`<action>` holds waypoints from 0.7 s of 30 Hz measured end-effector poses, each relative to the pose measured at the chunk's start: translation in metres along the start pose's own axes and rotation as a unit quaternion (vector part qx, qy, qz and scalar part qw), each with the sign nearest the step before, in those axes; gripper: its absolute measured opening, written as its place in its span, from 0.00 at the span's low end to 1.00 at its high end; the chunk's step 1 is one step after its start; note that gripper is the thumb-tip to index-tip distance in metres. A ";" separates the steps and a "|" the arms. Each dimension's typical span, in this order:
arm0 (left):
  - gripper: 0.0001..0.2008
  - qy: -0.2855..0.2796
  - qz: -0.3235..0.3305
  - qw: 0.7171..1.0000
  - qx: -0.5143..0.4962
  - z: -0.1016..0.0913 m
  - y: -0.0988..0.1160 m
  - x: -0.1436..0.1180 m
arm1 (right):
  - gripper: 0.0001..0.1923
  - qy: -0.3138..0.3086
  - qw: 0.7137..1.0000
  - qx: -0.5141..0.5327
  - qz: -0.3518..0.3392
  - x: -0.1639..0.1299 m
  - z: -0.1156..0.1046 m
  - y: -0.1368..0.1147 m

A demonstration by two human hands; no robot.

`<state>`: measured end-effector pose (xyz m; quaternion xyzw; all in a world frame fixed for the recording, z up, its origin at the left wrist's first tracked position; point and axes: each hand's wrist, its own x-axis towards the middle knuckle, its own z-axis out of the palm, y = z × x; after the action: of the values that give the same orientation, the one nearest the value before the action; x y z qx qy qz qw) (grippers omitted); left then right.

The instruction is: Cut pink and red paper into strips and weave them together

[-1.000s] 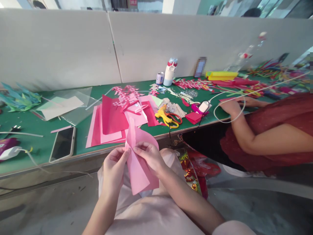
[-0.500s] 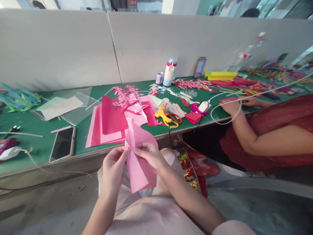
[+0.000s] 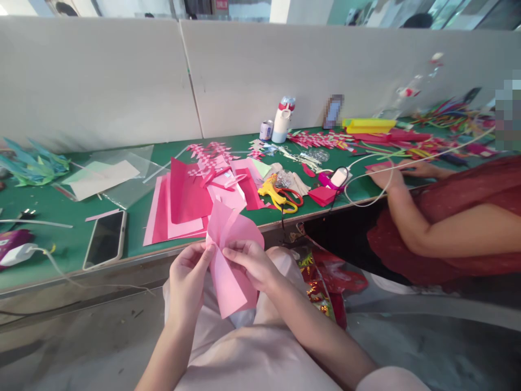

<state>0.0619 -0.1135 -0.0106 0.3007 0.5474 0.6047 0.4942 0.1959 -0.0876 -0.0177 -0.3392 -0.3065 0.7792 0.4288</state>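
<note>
A sheet of pink paper is held above my lap, pinched at its middle so that it gathers into folds and flares above and below. My left hand grips its left side between thumb and fingers. Close beside it, my right hand pinches the same gathered spot from the right. The thumbs nearly meet there. Just beyond, on the green table, lies a stack of pink and dark pink sheets. Yellow-handled scissors rest to the right of the stack.
A phone lies near the table's front edge on the left. A white bottle and a small can stand by the partition. At the right, a co-worker's hand rests on red paper, near a loose white cable.
The pink paper's upper part has fanned out wider and its lower edge has shifted slightly. Both hands keep their pinch at nearly the same place.
</note>
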 end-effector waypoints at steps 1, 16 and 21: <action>0.13 -0.001 0.000 1.000 0.000 0.000 0.000 0.000 | 0.18 -0.002 1.000 0.000 0.003 0.000 -0.001 0.000; 0.13 -0.012 -0.012 1.000 -0.004 -0.001 0.002 0.003 | 0.17 0.012 1.000 0.001 -0.012 0.007 -0.003 0.005; 0.15 -0.022 -0.014 1.000 -0.003 -0.001 0.001 0.007 | 0.16 -0.001 0.999 -0.009 -0.033 0.010 -0.003 0.006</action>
<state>0.0585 -0.1073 -0.0110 0.3044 0.5389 0.5925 0.5156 0.1911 -0.0806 -0.0264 -0.3323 -0.3247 0.7620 0.4511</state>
